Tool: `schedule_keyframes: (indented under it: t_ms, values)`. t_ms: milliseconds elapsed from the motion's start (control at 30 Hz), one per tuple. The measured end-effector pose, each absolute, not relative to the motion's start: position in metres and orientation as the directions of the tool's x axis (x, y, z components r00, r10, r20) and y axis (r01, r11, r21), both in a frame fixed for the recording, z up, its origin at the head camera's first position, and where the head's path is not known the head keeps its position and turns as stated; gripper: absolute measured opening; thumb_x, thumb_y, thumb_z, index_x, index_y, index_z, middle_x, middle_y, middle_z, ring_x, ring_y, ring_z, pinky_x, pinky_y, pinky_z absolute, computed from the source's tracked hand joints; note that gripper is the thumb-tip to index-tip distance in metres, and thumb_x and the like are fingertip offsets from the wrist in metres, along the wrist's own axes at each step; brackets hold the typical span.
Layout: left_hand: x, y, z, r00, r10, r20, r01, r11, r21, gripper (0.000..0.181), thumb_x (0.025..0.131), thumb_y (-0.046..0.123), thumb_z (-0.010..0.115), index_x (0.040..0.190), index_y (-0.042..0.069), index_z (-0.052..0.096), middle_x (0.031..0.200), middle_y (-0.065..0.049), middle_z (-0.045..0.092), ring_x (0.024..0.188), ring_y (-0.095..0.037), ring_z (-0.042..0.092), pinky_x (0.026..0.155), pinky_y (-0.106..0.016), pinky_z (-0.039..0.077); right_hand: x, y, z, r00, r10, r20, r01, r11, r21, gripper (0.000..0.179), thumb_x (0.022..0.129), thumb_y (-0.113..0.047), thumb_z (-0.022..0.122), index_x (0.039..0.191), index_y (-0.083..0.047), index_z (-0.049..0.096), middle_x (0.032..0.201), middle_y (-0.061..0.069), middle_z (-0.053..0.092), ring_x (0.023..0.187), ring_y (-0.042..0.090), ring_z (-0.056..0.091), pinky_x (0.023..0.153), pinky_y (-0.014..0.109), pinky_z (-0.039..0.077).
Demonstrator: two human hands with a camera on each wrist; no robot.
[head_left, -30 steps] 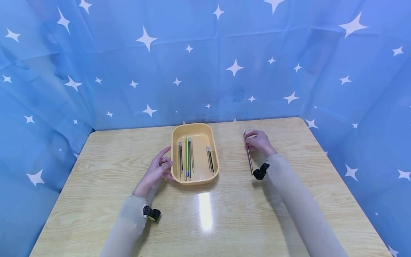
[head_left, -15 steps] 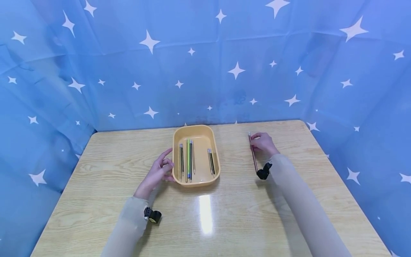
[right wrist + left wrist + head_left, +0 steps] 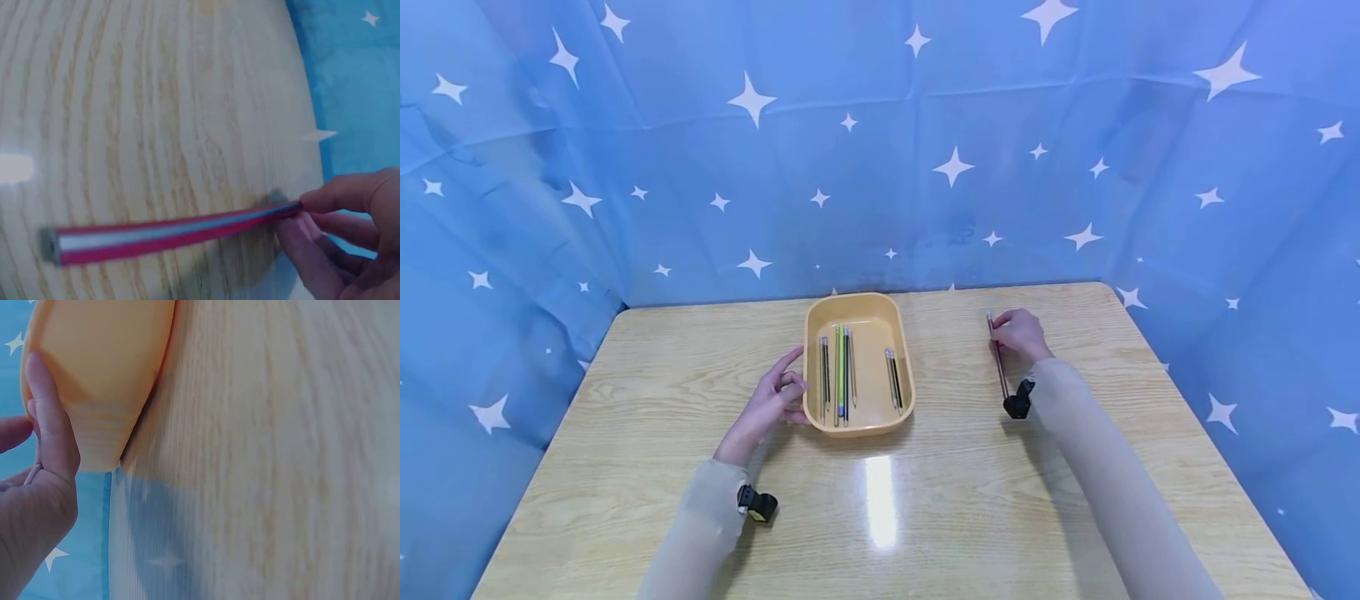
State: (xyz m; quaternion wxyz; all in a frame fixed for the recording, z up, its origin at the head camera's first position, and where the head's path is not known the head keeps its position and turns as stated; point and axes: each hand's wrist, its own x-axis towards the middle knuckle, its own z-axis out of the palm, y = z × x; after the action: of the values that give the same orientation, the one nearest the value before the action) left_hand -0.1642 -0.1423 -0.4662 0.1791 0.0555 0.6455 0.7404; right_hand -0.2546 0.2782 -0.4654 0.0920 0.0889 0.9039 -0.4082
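The right hand [image 3: 1021, 335] had its grip pinching a red-striped pencil [image 3: 169, 233] at three o'clock from the tray [image 3: 872, 393], whose nine-o'clock side the left hand [image 3: 765, 407] touched with loose fingers; the step seemed lifting, next needing steady pinch.

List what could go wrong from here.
The right hand pinches the pink-and-silver pencil near one end, most of its length extending past the fingertips, so it might swivel or slip.

The left hand touches the side of the orange tray; an accidental push could slide it.

The pencils inside lie loose in two groups with bare floor between, so a jolt might roll them together.
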Motion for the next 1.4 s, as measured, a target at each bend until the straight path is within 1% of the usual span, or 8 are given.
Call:
schedule_keyframes:
  t_ms: [100,233,433,600,733,867,1067,1400]
  values:
    - [-0.160,-0.141,-0.460,-0.931,0.331,-0.156,-0.195,-0.088,0.977,0.064,0.088,-0.008,0.041,0.143,0.012,0.015,0.097,-0.029,0.038,0.072,-0.023,0.050,0.060,-0.050,0.053,-0.254,0.276,-0.464,-0.975,0.089,-0.202,0.204,0.711,-0.673,0.022,0.083,-0.010,0.058,0.100,0.004,0.059,0.089,0.019,0.060,0.063,0.019,0.061,0.057,0.030,0.052]
    - [-0.158,-0.140,-0.455,-0.930,0.334,-0.151,-0.188,-0.081,0.979,0.063,0.089,-0.007,0.041,0.143,0.010,0.014,0.096,-0.028,0.039,0.071,-0.020,0.050,0.059,-0.047,0.053,-0.254,0.275,-0.463,-0.984,0.100,-0.146,0.168,0.789,-0.591,0.017,0.081,-0.012,0.060,0.092,0.001,0.061,0.082,0.015,0.061,0.060,0.020,0.055,0.054,0.031,0.045]
    - [-0.159,-0.141,-0.455,-0.930,0.339,-0.144,-0.185,-0.092,0.978,0.062,0.090,-0.007,0.041,0.143,0.009,0.014,0.097,-0.030,0.038,0.073,-0.024,0.052,0.059,-0.046,0.054,-0.255,0.277,-0.464,-0.984,0.113,-0.135,0.170,0.806,-0.567,0.016,0.080,-0.012,0.059,0.092,-0.001,0.061,0.082,0.014,0.060,0.061,0.021,0.054,0.052,0.030,0.043]
    - [-0.158,-0.140,-0.455,-0.932,0.331,-0.148,-0.189,-0.094,0.978,0.062,0.089,-0.006,0.042,0.143,0.011,0.016,0.099,-0.032,0.037,0.076,-0.029,0.052,0.059,-0.048,0.053,-0.254,0.280,-0.468,-0.988,0.094,-0.122,0.150,0.779,-0.608,0.020,0.082,-0.013,0.057,0.095,0.001,0.060,0.089,0.017,0.058,0.067,0.024,0.051,0.053,0.030,0.043]
    - [-0.159,-0.140,-0.455,-0.935,0.325,-0.144,-0.182,-0.089,0.979,0.062,0.089,-0.006,0.043,0.143,0.012,0.017,0.102,-0.035,0.035,0.078,-0.031,0.052,0.060,-0.048,0.053,-0.251,0.284,-0.470,-0.988,0.089,-0.129,0.154,0.714,-0.683,0.023,0.084,-0.014,0.057,0.100,0.004,0.059,0.093,0.019,0.057,0.071,0.025,0.055,0.058,0.030,0.048]
    - [-0.159,-0.140,-0.456,-0.936,0.324,-0.139,-0.180,-0.102,0.978,0.063,0.088,-0.006,0.043,0.143,0.011,0.017,0.101,-0.035,0.035,0.078,-0.032,0.052,0.059,-0.048,0.053,-0.249,0.287,-0.469,-0.985,0.076,-0.153,0.166,0.649,-0.742,0.027,0.086,-0.014,0.055,0.104,0.006,0.057,0.095,0.021,0.056,0.076,0.027,0.058,0.063,0.032,0.052]
    - [-0.160,-0.141,-0.456,-0.935,0.327,-0.135,-0.179,-0.108,0.978,0.063,0.088,-0.008,0.042,0.143,0.010,0.016,0.100,-0.035,0.035,0.076,-0.029,0.052,0.059,-0.048,0.053,-0.247,0.294,-0.465,-0.983,0.040,-0.177,0.165,0.605,-0.779,0.029,0.088,-0.014,0.052,0.110,0.006,0.054,0.097,0.024,0.056,0.082,0.033,0.058,0.069,0.037,0.053]
    - [-0.160,-0.140,-0.456,-0.936,0.322,-0.140,-0.185,-0.113,0.976,0.062,0.088,-0.008,0.041,0.143,0.009,0.016,0.098,-0.033,0.036,0.073,-0.024,0.050,0.057,-0.047,0.054,-0.245,0.292,-0.456,-0.986,0.030,-0.167,0.155,0.560,-0.814,0.031,0.088,-0.012,0.052,0.112,0.008,0.053,0.101,0.024,0.053,0.088,0.037,0.056,0.076,0.043,0.051]
